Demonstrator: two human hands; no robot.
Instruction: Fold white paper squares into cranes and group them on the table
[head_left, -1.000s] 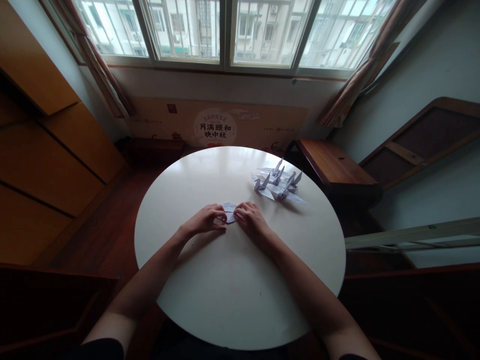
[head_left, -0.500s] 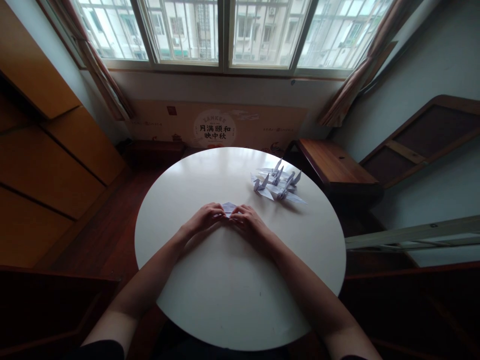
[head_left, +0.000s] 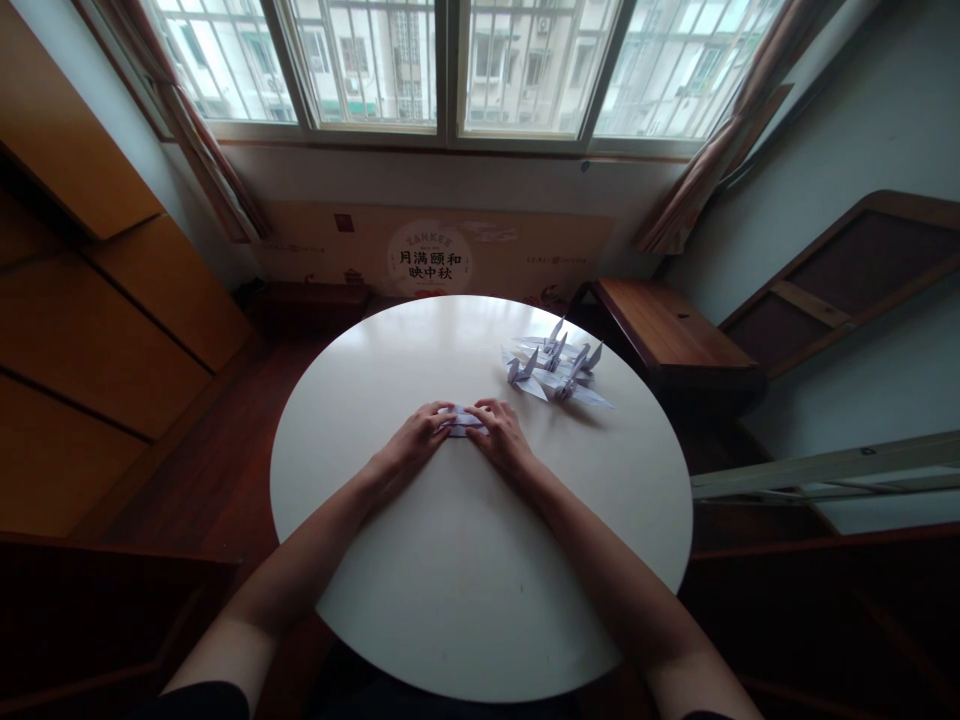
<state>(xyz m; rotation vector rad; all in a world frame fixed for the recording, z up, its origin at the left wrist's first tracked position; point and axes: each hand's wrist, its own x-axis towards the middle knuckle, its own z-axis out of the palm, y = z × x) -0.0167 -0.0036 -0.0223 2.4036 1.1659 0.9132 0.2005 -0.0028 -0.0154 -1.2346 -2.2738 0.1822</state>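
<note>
A small piece of folded pale paper (head_left: 465, 422) lies near the middle of the round white table (head_left: 450, 580). My left hand (head_left: 421, 436) grips its left side between thumb and fingers. On the right side, my right hand (head_left: 504, 434) pinches the same paper, with its fingertips covering part of it. Beyond my right hand, toward the back right of the table, several folded paper cranes (head_left: 556, 368) sit in a close cluster, their wings overlapping.
Right of the table stands a brown wooden bench (head_left: 671, 325). A metal rail (head_left: 825, 466) runs close to the table's right edge. Orange-brown cabinets (head_left: 150, 320) are at the left, and a printed board (head_left: 510, 245) leans below the window.
Both hands have shifted their fingers on the folded paper, and more of its lower edge now shows between them. The paper cranes have not moved.
</note>
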